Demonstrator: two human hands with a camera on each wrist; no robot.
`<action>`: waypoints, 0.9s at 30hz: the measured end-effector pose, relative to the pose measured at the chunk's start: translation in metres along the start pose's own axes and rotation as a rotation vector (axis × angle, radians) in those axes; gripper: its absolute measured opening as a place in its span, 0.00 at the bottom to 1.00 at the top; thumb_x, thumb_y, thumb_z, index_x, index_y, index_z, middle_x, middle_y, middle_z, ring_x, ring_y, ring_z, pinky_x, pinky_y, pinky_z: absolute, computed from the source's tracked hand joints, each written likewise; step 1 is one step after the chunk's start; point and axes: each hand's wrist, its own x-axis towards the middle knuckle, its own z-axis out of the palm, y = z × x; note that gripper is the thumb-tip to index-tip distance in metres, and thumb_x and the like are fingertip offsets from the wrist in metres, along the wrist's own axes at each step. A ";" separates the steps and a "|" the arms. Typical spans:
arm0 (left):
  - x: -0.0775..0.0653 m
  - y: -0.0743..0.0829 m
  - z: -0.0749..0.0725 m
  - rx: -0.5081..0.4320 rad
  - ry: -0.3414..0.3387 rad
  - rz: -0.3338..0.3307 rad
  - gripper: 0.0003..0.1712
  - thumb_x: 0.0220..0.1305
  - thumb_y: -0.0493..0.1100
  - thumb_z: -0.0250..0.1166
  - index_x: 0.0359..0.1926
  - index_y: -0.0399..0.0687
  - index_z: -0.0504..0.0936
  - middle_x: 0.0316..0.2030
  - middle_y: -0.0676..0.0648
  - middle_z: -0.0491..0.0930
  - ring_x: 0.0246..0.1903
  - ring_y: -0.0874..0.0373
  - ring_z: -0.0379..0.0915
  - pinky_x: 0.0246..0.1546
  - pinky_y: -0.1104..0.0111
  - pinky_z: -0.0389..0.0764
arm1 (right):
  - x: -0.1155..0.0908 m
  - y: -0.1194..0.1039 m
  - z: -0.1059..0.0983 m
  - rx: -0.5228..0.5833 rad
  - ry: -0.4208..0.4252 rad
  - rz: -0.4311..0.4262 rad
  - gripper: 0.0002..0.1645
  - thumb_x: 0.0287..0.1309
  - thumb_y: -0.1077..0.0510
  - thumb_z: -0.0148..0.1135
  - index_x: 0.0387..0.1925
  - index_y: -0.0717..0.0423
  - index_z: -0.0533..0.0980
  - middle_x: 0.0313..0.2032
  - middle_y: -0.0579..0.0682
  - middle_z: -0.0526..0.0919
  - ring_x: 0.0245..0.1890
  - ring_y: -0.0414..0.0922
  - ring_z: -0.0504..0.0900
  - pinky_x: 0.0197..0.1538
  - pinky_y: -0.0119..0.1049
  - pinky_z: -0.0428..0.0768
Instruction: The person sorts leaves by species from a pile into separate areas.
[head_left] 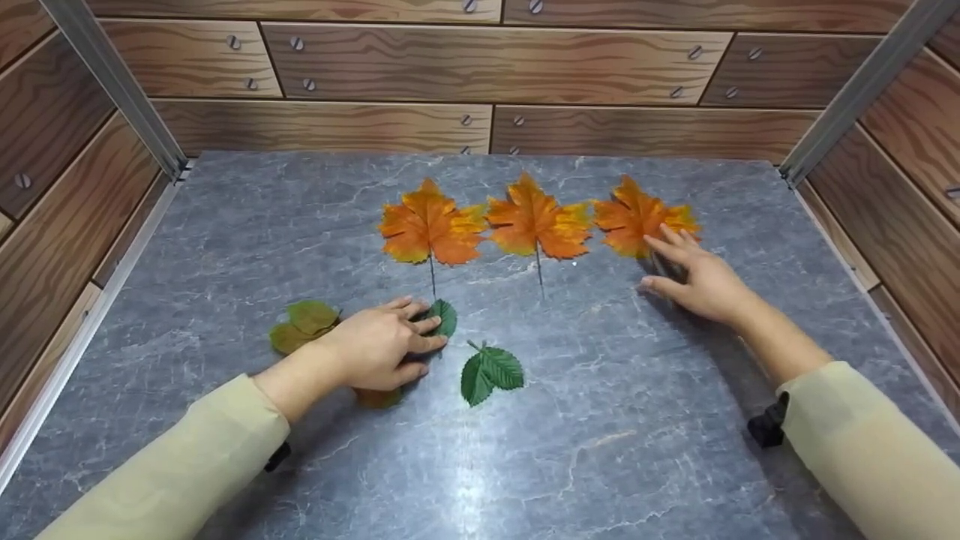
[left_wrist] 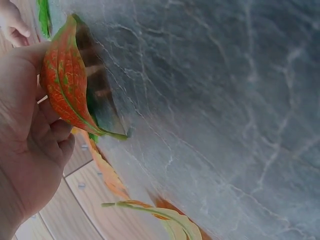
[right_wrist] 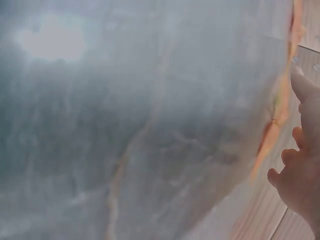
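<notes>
My left hand (head_left: 382,345) reaches over a green serrated leaf (head_left: 444,319), with its fingertips on it. Partly under that hand is a red-orange leaf (left_wrist: 65,75) with green veins, whose lower edge (head_left: 377,397) shows below the thumb in the head view. It hides part of the fingers in the left wrist view. My right hand (head_left: 701,277) is at the rightmost orange maple leaf (head_left: 630,217), fingers spread over its lower right part and thumb held apart. That leaf's stem is hidden by the hand.
Two more maple leaves, one in the middle (head_left: 536,221) and one on the left (head_left: 431,225), lie in the same row, stems towards me. A green leaf pair (head_left: 491,371) lies between the hands. An olive-brown leaf (head_left: 304,326) is left of my left hand. Wood-patterned panels (head_left: 495,64) enclose the grey table (head_left: 600,465).
</notes>
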 end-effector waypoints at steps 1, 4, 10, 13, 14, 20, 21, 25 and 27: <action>0.000 0.000 0.000 -0.005 -0.002 -0.002 0.30 0.77 0.52 0.64 0.74 0.48 0.77 0.73 0.37 0.70 0.76 0.34 0.59 0.79 0.48 0.54 | -0.001 -0.003 -0.001 0.002 0.015 -0.006 0.45 0.72 0.42 0.67 0.81 0.54 0.63 0.83 0.62 0.52 0.80 0.70 0.47 0.74 0.75 0.50; 0.000 0.000 0.001 -0.026 -0.010 -0.012 0.30 0.77 0.52 0.63 0.75 0.48 0.76 0.74 0.37 0.69 0.76 0.35 0.59 0.79 0.48 0.53 | -0.003 -0.019 0.000 0.026 0.060 -0.041 0.43 0.73 0.43 0.68 0.81 0.51 0.65 0.81 0.60 0.58 0.79 0.68 0.55 0.74 0.73 0.55; -0.001 -0.001 0.003 -0.059 -0.005 -0.026 0.30 0.78 0.51 0.63 0.75 0.47 0.76 0.75 0.37 0.67 0.76 0.36 0.60 0.79 0.49 0.54 | -0.006 -0.062 0.014 0.141 0.087 -0.148 0.39 0.71 0.47 0.70 0.78 0.47 0.70 0.75 0.54 0.72 0.72 0.62 0.72 0.73 0.62 0.68; -0.002 -0.001 0.004 -0.073 0.003 -0.026 0.30 0.77 0.50 0.63 0.74 0.47 0.76 0.75 0.37 0.67 0.76 0.36 0.60 0.78 0.49 0.55 | -0.008 -0.082 0.023 0.195 0.046 -0.161 0.37 0.70 0.46 0.71 0.76 0.48 0.72 0.72 0.52 0.75 0.68 0.60 0.77 0.70 0.59 0.73; -0.002 -0.001 0.004 -0.075 0.006 -0.025 0.30 0.77 0.50 0.63 0.74 0.46 0.76 0.75 0.36 0.68 0.76 0.36 0.61 0.78 0.49 0.56 | -0.009 -0.088 0.026 0.206 0.028 -0.163 0.37 0.70 0.46 0.71 0.76 0.49 0.73 0.71 0.51 0.76 0.67 0.60 0.78 0.69 0.59 0.74; -0.001 -0.002 0.005 -0.074 0.019 -0.015 0.29 0.76 0.50 0.63 0.74 0.46 0.77 0.74 0.36 0.69 0.74 0.36 0.63 0.73 0.46 0.67 | -0.013 -0.117 0.046 0.281 -0.061 -0.219 0.34 0.69 0.48 0.72 0.71 0.55 0.77 0.65 0.53 0.82 0.64 0.55 0.82 0.67 0.55 0.77; -0.001 -0.002 0.004 -0.075 0.021 -0.014 0.29 0.76 0.49 0.63 0.74 0.46 0.77 0.74 0.36 0.69 0.74 0.36 0.64 0.71 0.45 0.69 | -0.014 -0.121 0.050 0.296 -0.076 -0.225 0.34 0.69 0.49 0.72 0.71 0.55 0.77 0.65 0.53 0.83 0.63 0.55 0.82 0.67 0.55 0.78; -0.001 -0.002 0.004 -0.088 0.021 -0.014 0.30 0.76 0.50 0.63 0.74 0.47 0.77 0.74 0.36 0.69 0.74 0.37 0.64 0.68 0.44 0.73 | -0.017 -0.132 0.061 0.347 -0.133 -0.250 0.32 0.69 0.50 0.72 0.70 0.57 0.78 0.63 0.54 0.84 0.63 0.54 0.83 0.66 0.53 0.79; -0.001 -0.002 0.004 -0.090 0.023 -0.014 0.30 0.76 0.50 0.63 0.74 0.47 0.77 0.74 0.36 0.68 0.74 0.37 0.64 0.67 0.44 0.74 | -0.018 -0.137 0.066 0.373 -0.155 -0.254 0.31 0.69 0.51 0.72 0.69 0.57 0.78 0.63 0.54 0.84 0.63 0.53 0.83 0.66 0.52 0.79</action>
